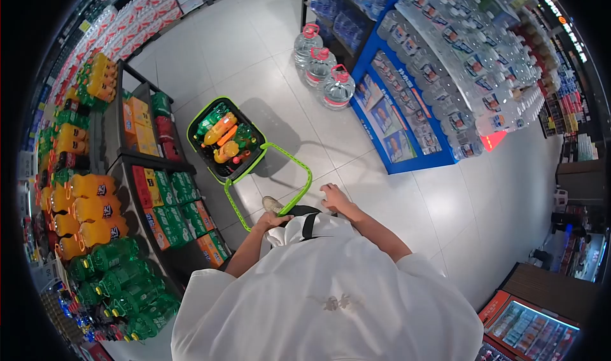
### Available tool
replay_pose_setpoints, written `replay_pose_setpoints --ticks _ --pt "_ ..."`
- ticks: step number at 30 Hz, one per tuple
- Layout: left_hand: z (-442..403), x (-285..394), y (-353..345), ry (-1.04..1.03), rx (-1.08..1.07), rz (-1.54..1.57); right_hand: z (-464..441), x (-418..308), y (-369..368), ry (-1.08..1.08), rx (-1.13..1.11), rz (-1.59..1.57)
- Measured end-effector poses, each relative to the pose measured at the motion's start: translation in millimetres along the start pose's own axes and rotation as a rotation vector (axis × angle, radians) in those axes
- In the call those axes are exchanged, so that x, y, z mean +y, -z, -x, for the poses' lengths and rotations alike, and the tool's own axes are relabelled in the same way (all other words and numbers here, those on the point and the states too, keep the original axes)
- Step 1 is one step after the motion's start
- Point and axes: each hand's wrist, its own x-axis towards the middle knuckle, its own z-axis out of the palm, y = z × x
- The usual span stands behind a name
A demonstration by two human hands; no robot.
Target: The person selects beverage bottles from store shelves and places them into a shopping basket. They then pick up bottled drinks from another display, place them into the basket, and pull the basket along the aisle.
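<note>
While gripping the basket (207, 157) by its green handle (310, 175) with left hand (270, 220), apparently to steady it, held right hand (335, 198) empty, half-open.

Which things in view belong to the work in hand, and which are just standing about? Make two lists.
In use: basket; green handle, held by the left hand; drink bottles inside.

Standing about: water jugs; blue display stand; orange bottles and green bottles at left.

Glossy pale floor tiles (445, 199), blue display rack (421, 164), perhaps a wood-fronted cabinet (560, 295).
</note>
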Motion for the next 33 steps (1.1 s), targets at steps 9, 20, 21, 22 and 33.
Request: replay_pose_setpoints --ticks 9,20,21,22,33 --pt "1 56 -60 0.194 0.058 0.343 277 260 0 -0.941 -0.145 -0.307" --pt "-21 170 -130 0.103 0.135 0.439 403 260 -10 -1.437 0.171 -1.095" --pt "-27 177 -130 0.105 0.101 0.452 385 252 -10 -1.359 0.181 -1.117" --pt "-37 191 -129 0.117 0.072 0.453 364 258 -3 -1.277 0.133 -1.070" --pt "-165 357 -160 0.129 -0.072 0.624 282 383 219 -0.914 0.137 -0.729"
